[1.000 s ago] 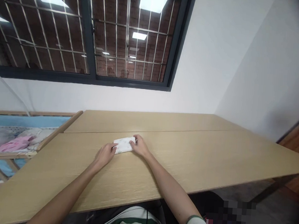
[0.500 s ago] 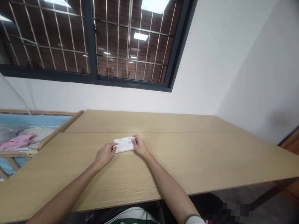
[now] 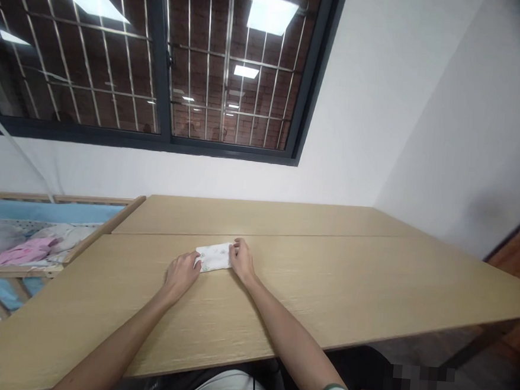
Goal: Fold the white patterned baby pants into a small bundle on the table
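Note:
A small white cloth (image 3: 213,258) with a faint print lies folded into a flat rectangle on the wooden table (image 3: 334,277). At its left end is my left hand (image 3: 183,274), fingers closed on the edge and thumb along the near corner. My right hand (image 3: 242,260) grips the right end in the same way, its fingers bent over the far corner. The cloth's middle shows between both hands; its ends are partly hidden under the fingers.
Left of the table stands a wooden crib (image 3: 14,271) with blue padding, holding a pink cloth (image 3: 27,251) and other bedding. A white wall and a barred window (image 3: 233,68) rise behind the table. The table's near edge runs by my body.
The cloth stays on the table between both hands, its right end slightly nearer the left. My right hand has shifted a little left with it. The view has tilted slightly upward.

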A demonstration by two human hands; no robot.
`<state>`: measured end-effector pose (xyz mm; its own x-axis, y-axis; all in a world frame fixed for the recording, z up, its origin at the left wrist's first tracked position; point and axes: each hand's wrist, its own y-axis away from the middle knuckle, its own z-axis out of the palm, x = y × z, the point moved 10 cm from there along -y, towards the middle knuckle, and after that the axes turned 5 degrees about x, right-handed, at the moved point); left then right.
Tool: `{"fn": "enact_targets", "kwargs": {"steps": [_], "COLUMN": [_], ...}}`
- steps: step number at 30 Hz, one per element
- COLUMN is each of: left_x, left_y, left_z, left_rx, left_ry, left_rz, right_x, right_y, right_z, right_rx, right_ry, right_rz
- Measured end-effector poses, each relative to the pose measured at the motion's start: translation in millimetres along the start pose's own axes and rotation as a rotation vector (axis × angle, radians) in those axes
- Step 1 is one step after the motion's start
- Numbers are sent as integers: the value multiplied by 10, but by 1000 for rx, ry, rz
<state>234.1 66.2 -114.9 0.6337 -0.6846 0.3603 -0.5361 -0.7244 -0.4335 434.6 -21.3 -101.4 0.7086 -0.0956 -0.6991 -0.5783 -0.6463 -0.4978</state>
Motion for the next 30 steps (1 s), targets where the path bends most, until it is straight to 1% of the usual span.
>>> {"fn": "enact_targets", "kwargs": {"steps": [2, 3, 5, 7, 8, 10, 12, 13, 15, 18, 23, 26, 28, 30], "left_x": [60, 110, 253, 400, 446, 446, 378, 343, 284, 216, 121, 110, 126, 211], "left_y": [12, 18, 35, 63, 73, 65, 47, 40, 25, 13, 21, 36, 40, 36], "left_z": [-77, -111, -129, -36, 55, 298, 513, 584, 640, 634, 655, 658, 597, 434], "left_rx": [43, 74, 126, 124, 94, -12, -113, -145, -160, -137, -118, -115, -99, -31], "left_ry": [-21, -17, 29, 91, 112, 118, 105, 97, 78, 51, 19, 9, 3, 0], "left_rz": [22, 52, 161, 291, 335, 341, 294, 274, 248, 218, 141, 109, 102, 165], "right_x": [-234, -354, -544, -641, -656, -632, -572, -541, -492, -402, -126, -16, 0, -28], "right_y": [54, 99, 215, 342, 398, 477, 501, 498, 477, 412, 276, 255, 266, 270], "right_z": [-50, -34, 80, 257, 348, 502, 599, 626, 648, 630, 540, 509, 499, 464], "right_rx": [20, 0, -96, -222, -280, -371, -421, -434, -443, -445, -470, -498, -507, -480], "right_ry": [42, 66, 121, 188, 222, 283, 321, 332, 335, 308, 240, 229, 228, 231], "right_rz": [-169, -258, -409, -515, -553, -595, -597, -589, -566, -489, -267, -207, -204, -215]}}
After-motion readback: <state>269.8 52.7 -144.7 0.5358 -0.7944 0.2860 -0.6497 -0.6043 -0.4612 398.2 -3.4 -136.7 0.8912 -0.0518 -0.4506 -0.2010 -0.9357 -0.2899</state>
